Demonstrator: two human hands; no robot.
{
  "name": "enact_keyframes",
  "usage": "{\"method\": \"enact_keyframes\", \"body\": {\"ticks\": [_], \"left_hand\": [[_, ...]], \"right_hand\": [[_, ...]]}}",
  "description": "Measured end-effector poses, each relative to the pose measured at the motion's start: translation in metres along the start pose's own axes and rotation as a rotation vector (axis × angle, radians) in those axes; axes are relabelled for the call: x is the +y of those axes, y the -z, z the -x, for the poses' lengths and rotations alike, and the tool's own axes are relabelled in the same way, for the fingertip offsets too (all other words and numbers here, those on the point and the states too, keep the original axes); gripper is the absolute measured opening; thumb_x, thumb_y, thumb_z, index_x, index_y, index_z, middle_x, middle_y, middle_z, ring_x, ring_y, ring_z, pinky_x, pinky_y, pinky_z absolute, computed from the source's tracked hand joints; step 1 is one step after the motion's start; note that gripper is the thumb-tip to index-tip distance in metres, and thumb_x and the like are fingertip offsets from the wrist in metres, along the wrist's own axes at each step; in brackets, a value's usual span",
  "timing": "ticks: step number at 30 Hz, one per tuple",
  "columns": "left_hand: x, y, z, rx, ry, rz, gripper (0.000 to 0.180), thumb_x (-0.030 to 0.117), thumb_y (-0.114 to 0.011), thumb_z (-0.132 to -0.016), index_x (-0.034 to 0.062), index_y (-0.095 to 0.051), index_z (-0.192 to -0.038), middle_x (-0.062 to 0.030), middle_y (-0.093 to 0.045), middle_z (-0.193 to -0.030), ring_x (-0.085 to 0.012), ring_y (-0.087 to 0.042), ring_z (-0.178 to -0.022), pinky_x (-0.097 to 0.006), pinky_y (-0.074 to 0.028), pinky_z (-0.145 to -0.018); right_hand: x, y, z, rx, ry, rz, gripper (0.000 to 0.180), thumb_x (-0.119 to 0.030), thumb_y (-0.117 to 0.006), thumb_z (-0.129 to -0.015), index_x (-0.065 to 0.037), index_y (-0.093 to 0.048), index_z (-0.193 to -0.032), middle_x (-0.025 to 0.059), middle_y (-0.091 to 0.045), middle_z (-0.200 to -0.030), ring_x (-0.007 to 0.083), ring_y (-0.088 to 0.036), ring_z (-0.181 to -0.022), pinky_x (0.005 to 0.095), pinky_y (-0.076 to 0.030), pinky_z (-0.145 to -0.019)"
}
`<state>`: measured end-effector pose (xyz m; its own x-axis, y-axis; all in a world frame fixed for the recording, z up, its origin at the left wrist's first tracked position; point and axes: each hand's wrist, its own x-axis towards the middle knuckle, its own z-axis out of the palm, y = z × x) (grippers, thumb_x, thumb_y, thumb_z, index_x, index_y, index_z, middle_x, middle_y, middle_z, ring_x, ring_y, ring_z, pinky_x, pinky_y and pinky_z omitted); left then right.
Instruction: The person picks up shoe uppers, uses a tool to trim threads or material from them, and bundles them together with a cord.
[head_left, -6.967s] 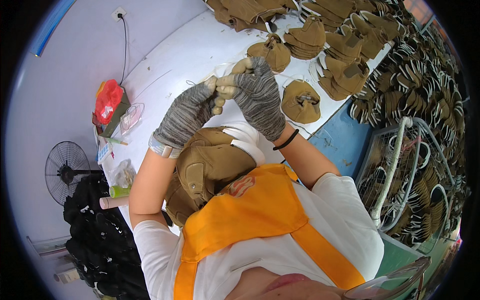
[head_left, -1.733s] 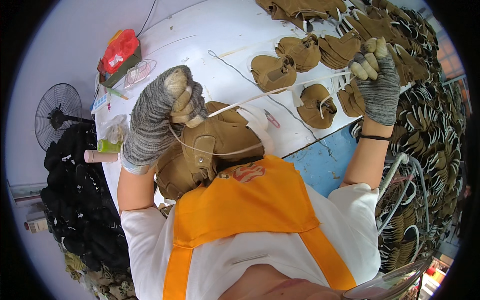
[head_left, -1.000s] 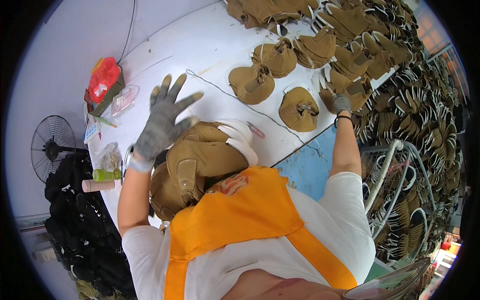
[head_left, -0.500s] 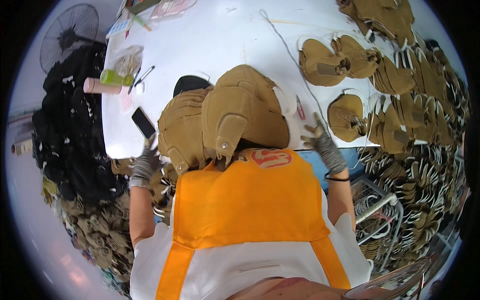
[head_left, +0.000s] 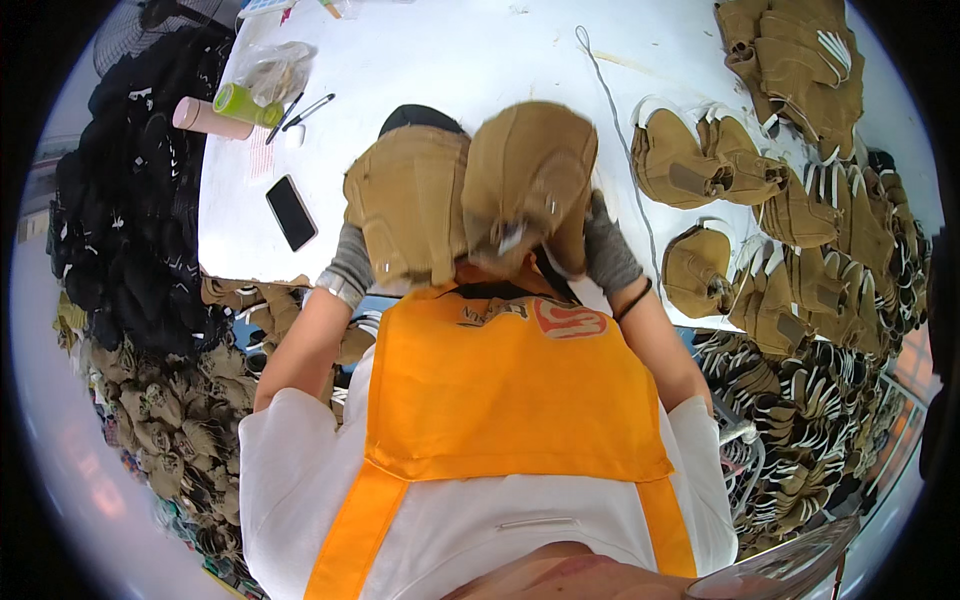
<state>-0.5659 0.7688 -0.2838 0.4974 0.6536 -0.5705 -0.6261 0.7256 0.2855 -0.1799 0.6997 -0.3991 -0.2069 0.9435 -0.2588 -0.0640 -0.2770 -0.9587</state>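
Observation:
Two stacks of tan, suede-like shoe uppers stand side by side at the table's near edge, in front of my chest. My left hand [head_left: 350, 264], in a grey glove, presses the outer side of the left stack [head_left: 412, 195], its fingers partly hidden behind it. The right stack [head_left: 530, 175] is tilted and slightly blurred. My right hand [head_left: 608, 248], also gloved with bare fingertips, is closed against that stack's right side. A black rounded piece [head_left: 422, 117] shows behind the left stack.
A phone [head_left: 291, 213], pens [head_left: 307, 112], a pink bottle [head_left: 210, 118] and a green bottle [head_left: 243, 104] are at the left on the white table [head_left: 480, 60]. More tan uppers [head_left: 675, 165] line the right side, past a grey cord [head_left: 615, 110]. Dark piles [head_left: 145, 220] flank the left.
Both hands have come inward from beside the stacks, where their fingers were spread, onto the stacks' sides. The right stack has turned and tilted. The red-handled snips are now hidden. The view has shifted.

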Motion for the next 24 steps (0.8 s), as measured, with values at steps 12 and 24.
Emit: {"method": "enact_keyframes", "body": {"ticks": [12, 24], "left_hand": [[0.115, -0.078, -0.153, 0.095, -0.329, -0.025, 0.075, 0.071, -0.034, -0.09, 0.0199, -0.03, -0.144, -0.0143, -0.033, -0.148, -0.0365, -0.039, -0.132, -0.053, -0.048, -0.099], [0.098, -0.105, -0.185, 0.314, -1.133, -1.349, 0.125, 0.05, -0.084, -0.064, 0.0037, -0.005, -0.149, -0.0162, -0.029, -0.148, -0.0306, -0.033, -0.133, -0.042, -0.027, -0.114]], "right_hand": [[-0.013, 0.153, -0.273, -0.143, 0.059, 0.053, 0.052, -0.044, -0.041, -0.098, -0.013, -0.04, -0.14, 0.0061, -0.048, -0.14, 0.0227, -0.043, -0.129, 0.0381, -0.035, -0.11], [-0.189, -0.008, -0.112, 0.653, 0.497, 0.986, 0.096, -0.052, -0.073, -0.076, -0.004, -0.028, -0.146, 0.0247, -0.028, -0.148, 0.039, -0.027, -0.138, 0.0491, -0.026, -0.112]]}}
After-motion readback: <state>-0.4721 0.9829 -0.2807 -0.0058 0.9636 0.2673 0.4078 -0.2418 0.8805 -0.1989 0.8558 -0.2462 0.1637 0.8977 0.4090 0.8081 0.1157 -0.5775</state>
